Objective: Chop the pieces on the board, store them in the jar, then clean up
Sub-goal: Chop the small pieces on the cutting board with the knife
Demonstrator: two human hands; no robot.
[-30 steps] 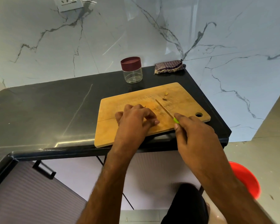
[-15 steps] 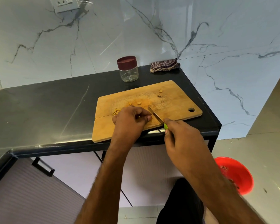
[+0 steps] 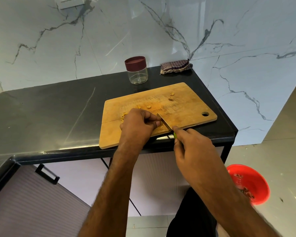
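A wooden cutting board (image 3: 186, 110) lies at the right end of the dark counter. Small yellowish pieces (image 3: 171, 96) are scattered on it, with more beside my left hand (image 3: 138, 124). That hand rests on the board with curled fingers pinching something small that I cannot make out. My right hand (image 3: 193, 151) grips a green-handled knife (image 3: 164, 123), its blade tip down on the board right beside my left fingertips. A clear jar (image 3: 136, 71) with a maroon lid stands shut behind the board.
A folded checked cloth (image 3: 175, 66) lies in the back right corner against the marble wall. A red bowl (image 3: 249, 183) with scraps sits on the floor at the right. The counter edge (image 3: 178, 144) runs just under the board's near side. A drawer handle (image 3: 47, 174) shows at lower left.
The knife has drawn back toward me and closer to my left fingertips. My left hand has curled tighter on the board. The camera has tilted slightly.
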